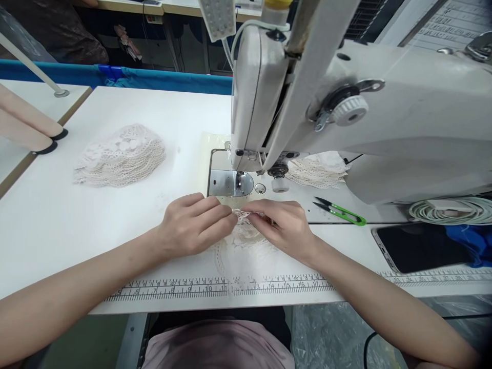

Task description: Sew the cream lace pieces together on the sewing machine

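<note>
white worktable [192,115] | blue cloth [172,81] along far edge | pale desk [180,8] beyond

Printed ruler scale [172,289] along the front edge of the bench [184,113], bottom of frame. Larger numbers, left of centre: 6, 7, 8, 9, 10, 11. Right of centre: 13, 14, 15, 16, 17. Middle stretch between the two groups patchy, digits there not legible. Row of smaller digits above the large ones, mostly too fine to read. Scale runs on toward lower right edge, numbers too small there. Paper sheet [453,25], upper right corner: rows of dark writing, illegible. Small yellowish label [154,19], upper left: marks unreadable.
</note>
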`<state>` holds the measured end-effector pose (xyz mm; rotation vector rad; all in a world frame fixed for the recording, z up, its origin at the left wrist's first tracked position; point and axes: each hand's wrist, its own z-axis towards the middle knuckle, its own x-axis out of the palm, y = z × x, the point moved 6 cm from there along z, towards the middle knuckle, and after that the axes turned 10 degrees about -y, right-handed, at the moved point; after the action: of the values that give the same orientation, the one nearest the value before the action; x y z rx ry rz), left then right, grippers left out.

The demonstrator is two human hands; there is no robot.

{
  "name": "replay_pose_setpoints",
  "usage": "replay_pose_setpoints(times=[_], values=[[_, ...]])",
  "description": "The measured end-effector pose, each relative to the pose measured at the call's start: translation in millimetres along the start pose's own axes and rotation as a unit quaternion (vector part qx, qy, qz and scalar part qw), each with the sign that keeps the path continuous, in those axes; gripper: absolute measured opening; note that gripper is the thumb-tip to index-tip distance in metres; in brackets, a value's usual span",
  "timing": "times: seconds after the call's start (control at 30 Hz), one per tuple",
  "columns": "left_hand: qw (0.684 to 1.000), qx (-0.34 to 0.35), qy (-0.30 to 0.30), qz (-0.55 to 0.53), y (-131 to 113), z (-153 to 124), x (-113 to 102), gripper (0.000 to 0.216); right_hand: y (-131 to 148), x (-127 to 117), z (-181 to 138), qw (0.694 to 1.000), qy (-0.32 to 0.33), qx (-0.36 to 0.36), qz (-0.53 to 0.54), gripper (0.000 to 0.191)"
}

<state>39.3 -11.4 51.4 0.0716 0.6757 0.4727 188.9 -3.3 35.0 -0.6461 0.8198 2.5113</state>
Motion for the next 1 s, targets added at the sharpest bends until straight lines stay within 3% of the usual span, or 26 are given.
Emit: replay_pose_setpoints(times=[0.07, 0.2, 0.4, 0.47, 0.53, 0.6, 0.63, 0.7, 0.83, 0.9, 1.0], values=[[1.0, -0.023, 0.002, -0.02, 0.8, -1.0, 0.6, 0.007, 7.6, -5.5, 0.5, 0.996, -0.027, -0.076, -0.049, 0.01], [0.988, -0.138, 0.004, -0.067, 9.1, -6.4, 4.7, 0.009, 27.1, -9.4, -1.8, 0.963, -0.037, -0.23, -0.133, 0.013], [0.975, -0.19, 0.009, -0.113, 11.8, -7.9, 5.6, 0.009, 40.9, -11.7, -2.1, 0.944, -0.031, -0.291, -0.154, 0.013], [0.957, -0.242, 0.043, -0.154, 15.1, -7.4, 6.9, 0.011, 37.6, -15.0, 3.4, 0.965, -0.011, -0.235, -0.115, 0.011], [0.91, -0.318, 0.12, -0.237, 16.3, -10.6, 14.4, 0.011, 25.5, -14.0, 11.5, 0.993, 0.062, -0.098, -0.026, 0.007], [0.848, -0.374, 0.195, -0.321, 12.4, -16.3, 23.5, 0.012, 10.1, -5.8, 13.5, 0.982, 0.162, 0.07, 0.062, 0.008], [0.833, -0.387, 0.212, -0.334, 11.1, -18.6, 26.6, 0.012, 4.1, -1.0, 12.4, 0.967, 0.2, 0.132, 0.083, 0.009], [0.85, -0.389, 0.212, -0.285, 13.1, -21.6, 30.2, 0.013, -6.5, 6.2, 11.3, 0.954, 0.225, 0.191, 0.06, 0.01], [0.92, -0.336, 0.179, -0.094, 20.2, -23.6, 32.5, 0.007, -23.7, 19.2, 9.5, 0.966, 0.18, 0.183, -0.035, 0.015], [0.946, -0.281, 0.158, -0.033, 19.8, -20.5, 30.8, 0.011, -30.4, 24.8, 6.9, 0.969, 0.161, 0.179, -0.06, 0.018], [0.984, -0.143, 0.098, 0.044, 9.9, -12.5, 22.5, 0.01, -38.3, 28.8, 4.4, 0.969, 0.147, 0.175, -0.096, 0.02]])
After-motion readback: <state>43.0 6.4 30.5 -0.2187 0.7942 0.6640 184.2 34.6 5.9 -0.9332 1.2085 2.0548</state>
